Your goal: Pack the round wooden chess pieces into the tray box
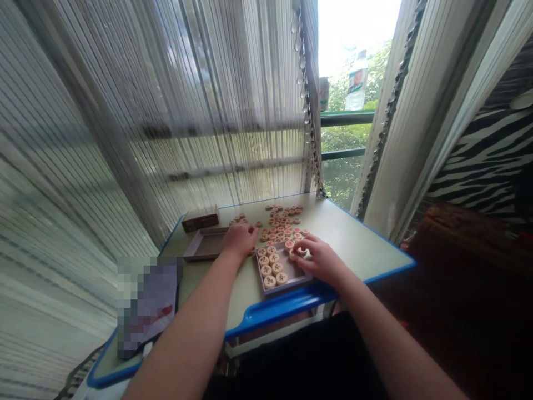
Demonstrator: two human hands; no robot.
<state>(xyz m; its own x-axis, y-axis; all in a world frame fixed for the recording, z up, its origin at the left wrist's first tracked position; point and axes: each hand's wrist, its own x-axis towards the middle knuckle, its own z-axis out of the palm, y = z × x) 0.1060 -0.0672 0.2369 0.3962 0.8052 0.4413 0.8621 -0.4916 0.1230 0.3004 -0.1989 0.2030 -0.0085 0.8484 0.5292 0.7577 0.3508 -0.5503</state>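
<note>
Over the table, my left hand has its fingers curled closed, near loose pieces; what they hold, if anything, is hidden. My right hand reaches over the right side of a shallow box, thumb and fingers closed on a round Chinese chess piece inside it. Two columns of pieces with dark characters fill the box's left side. Touching the far edge inside, a red-marked piece lies by my fingers. Beyond the box, several loose pieces with mostly red marks are scattered.
An empty-looking box lid lies left of my left hand, with a brown carton behind it. A blurred dark flat object rests at the table's left. Blue trim edges the table. Curtains and a window ledge with a bottle stand beyond.
</note>
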